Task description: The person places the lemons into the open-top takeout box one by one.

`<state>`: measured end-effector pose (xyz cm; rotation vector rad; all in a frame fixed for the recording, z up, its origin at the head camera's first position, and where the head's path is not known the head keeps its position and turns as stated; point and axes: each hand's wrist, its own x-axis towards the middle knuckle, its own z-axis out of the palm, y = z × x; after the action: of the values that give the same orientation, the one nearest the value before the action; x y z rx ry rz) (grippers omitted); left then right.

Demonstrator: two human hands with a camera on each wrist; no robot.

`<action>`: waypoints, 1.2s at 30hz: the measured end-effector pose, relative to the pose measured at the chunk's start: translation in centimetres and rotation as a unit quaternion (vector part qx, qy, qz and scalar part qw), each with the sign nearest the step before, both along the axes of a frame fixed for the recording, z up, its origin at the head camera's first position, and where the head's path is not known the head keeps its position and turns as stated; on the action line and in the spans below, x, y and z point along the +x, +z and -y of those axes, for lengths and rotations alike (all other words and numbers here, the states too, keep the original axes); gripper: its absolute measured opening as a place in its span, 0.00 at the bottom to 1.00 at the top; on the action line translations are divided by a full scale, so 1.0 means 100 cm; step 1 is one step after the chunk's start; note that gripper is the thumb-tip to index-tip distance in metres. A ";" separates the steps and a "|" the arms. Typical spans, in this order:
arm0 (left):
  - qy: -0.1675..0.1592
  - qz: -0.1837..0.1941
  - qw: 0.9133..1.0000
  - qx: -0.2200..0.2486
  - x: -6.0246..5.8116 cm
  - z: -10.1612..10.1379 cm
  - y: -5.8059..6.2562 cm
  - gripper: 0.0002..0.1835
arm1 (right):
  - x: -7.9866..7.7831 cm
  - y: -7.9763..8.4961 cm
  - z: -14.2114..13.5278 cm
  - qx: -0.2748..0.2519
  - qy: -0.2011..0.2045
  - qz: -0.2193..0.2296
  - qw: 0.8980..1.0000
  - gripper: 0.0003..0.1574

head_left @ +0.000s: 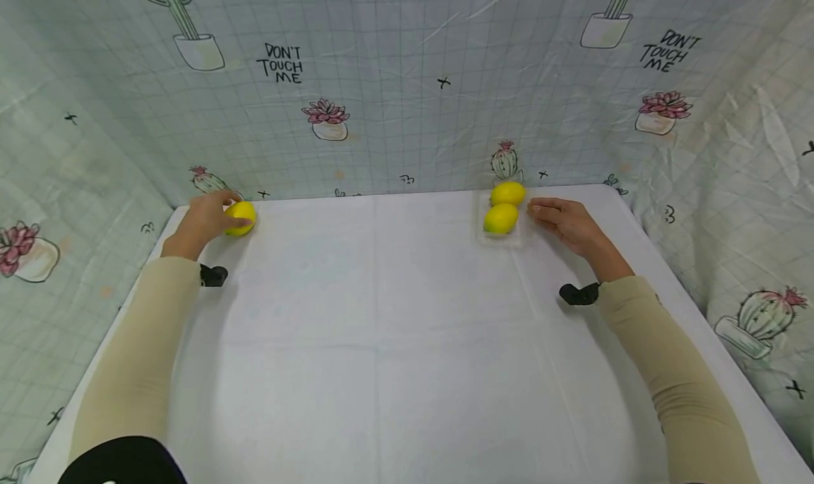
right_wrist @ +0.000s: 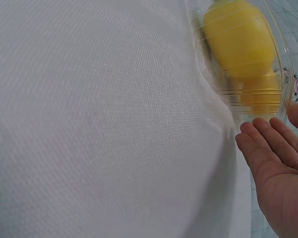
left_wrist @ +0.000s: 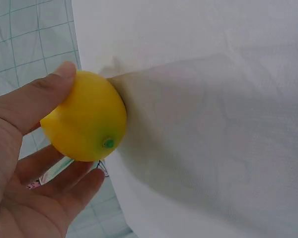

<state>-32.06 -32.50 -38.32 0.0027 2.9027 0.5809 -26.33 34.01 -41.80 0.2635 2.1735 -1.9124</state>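
At the far left of the table, my left hand (head_left: 206, 219) grips a yellow lemon (head_left: 242, 219) between thumb and fingers. In the left wrist view the lemon (left_wrist: 87, 119) shows a small green stem end, with the thumb on one side and fingers beneath. At the back right, a clear plastic container (head_left: 502, 241) holds two more yellow lemons (head_left: 501, 218), one behind the other. Beside that container is my right hand (head_left: 569, 222), its fingers straight and fingertips right at the container's side. In the right wrist view the thumb overlaps the container's rim (right_wrist: 287, 74).
A white cloth (head_left: 381, 314) covers the table. Behind it and at both sides hang patterned curtains (head_left: 394, 81) printed with cacti and lettering. The table's back edge runs close behind the lemons and the container. A black rounded object (head_left: 124, 459) shows at the lower left.
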 end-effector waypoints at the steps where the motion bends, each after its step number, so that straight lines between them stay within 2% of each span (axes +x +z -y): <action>1: -0.005 0.007 1.000 0.003 0.000 -0.001 0.001 0.31 | 0.000 0.000 0.000 0.001 0.000 0.001 1.000 0.36; 4: -0.025 0.025 0.999 0.007 0.001 -0.003 0.002 0.32 | 0.001 0.000 0.000 0.001 0.003 0.000 1.000 0.36; 8: -0.047 0.031 0.998 -0.017 -0.002 -0.004 0.000 0.35 | 0.002 0.000 0.000 0.002 0.004 -0.001 1.000 0.36; 14: -0.056 0.026 0.998 -0.030 0.000 -0.004 -0.003 0.35 | 0.001 -0.001 0.001 0.003 0.003 0.001 1.000 0.36; 20: -0.065 0.003 0.998 -0.024 0.009 -0.009 0.001 0.33 | 0.000 0.000 0.001 0.003 0.007 -0.002 1.000 0.36; 25: -0.079 -0.021 0.996 -0.039 0.016 -0.016 0.005 0.35 | 0.001 0.002 0.000 0.002 0.010 -0.006 1.000 0.36; 31: -0.091 -0.051 0.994 -0.044 0.021 -0.033 0.011 0.35 | 0.000 0.001 0.000 0.001 0.006 0.002 1.000 0.36; 36: -0.096 -0.057 0.993 -0.034 0.027 -0.051 0.016 0.36 | -0.002 0.000 -0.001 -0.001 0.002 0.010 1.000 0.36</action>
<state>-29.38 -27.41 -36.69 0.3128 2.9846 0.4612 -26.49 34.09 -41.78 0.2749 2.1572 -1.9019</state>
